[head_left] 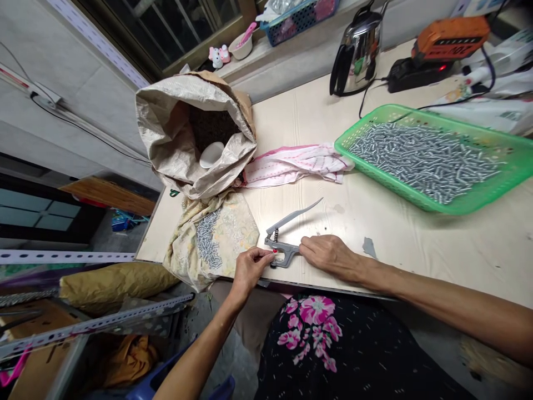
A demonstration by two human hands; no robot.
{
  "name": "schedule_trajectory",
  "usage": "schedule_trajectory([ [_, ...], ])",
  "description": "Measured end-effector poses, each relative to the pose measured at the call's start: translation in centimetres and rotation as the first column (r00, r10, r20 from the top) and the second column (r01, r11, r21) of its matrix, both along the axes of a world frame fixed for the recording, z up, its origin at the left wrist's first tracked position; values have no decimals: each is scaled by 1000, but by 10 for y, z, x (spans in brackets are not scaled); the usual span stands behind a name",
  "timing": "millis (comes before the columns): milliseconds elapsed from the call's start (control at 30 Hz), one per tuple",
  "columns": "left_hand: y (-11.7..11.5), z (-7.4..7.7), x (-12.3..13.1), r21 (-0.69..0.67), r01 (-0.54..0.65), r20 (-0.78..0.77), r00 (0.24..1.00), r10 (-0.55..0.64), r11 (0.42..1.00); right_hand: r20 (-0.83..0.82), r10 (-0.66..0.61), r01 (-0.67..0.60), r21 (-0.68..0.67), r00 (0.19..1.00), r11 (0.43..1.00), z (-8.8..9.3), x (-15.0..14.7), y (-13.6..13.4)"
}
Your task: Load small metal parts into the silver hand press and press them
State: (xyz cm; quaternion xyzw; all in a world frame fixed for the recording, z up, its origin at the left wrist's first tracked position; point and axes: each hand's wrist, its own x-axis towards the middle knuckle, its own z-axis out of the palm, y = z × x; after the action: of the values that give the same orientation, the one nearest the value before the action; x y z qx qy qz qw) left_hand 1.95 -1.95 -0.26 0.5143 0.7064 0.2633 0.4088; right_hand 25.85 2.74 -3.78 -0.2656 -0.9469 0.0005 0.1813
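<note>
Many pins [425, 158] are lying in the basket [453, 208], fewer on the cloth [239, 225] — which are done, I cannot tell. Near the table [433, 250] edge, the right hand [331, 256] is gripping the pliers [287, 245], the left hand [252, 265] pinching a tiny piece [275, 251]; the handles [297, 213] are standing apart — a squeeze is seemingly remaining.

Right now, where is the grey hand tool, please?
In the head view, the grey hand tool is just right of centre, near the front edge of the table, between the left hand and right hand.
</note>
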Motion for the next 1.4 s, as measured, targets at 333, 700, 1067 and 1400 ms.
schedule_trajectory([
  [333,11,0,0,-50,108,-202,972,-116,993,-4,-26,26,10,1000,1000,-10,-1,2],
  [700,25,6,-4,-201,222,-253,929,-269,954,26,-65,66,-21,998,998,-15,-5,3],
  [1067,33,2,-13,-305,331,-94,923,-374,893,29,-29,31,-72,999,997,-14,-4,3],
  [1400,34,7,-8,-343,320,-103,922,-373,883,17,-91,93,-202,996,975,18,13,23],
])
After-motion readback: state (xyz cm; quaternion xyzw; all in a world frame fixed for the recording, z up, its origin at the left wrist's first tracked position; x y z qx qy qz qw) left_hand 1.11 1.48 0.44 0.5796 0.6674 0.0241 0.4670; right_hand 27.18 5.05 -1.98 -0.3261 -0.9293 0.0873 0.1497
